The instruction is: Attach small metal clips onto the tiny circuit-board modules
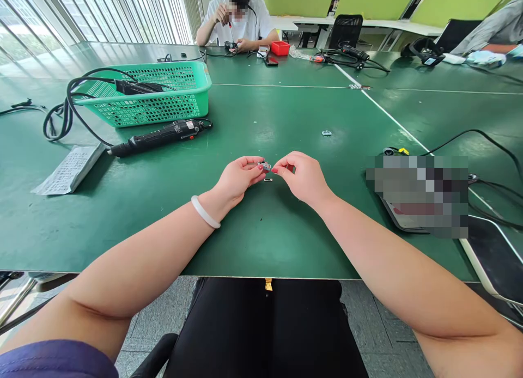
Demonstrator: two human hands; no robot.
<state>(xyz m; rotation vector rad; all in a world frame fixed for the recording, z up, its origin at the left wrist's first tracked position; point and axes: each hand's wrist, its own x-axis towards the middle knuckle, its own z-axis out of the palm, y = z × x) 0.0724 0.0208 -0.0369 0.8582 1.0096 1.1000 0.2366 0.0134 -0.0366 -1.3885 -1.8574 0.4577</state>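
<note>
Because the small metallic part (266,166) is so tiny, we hold it at the ends of the fingers, probably so that its details stay visible to us. It is above the table (261,252), between our two hands. The thumb and fingers of our left hand (233,181) are closed around it. The thumb and forefinger of our right hand (303,177) come close together at its edge; whether they clamp something, we cannot tell. A little oblong piece (268,180) lies just below the fingertips, perhaps to be within easy reach, and another small part (327,133) lies farther away.

The part looks greyish and uneven, but its exact form is too small to read. The table is smooth, dark green and slightly shiny. On our left, the black cylindrical tool (159,138) rests beside the light green basket (159,116), whose plastic walls have many holes; perhaps this basket serves to gather the black cable (70,103). Near the tool's tip there is a folded paper (69,170), creased, with writing.
</note>
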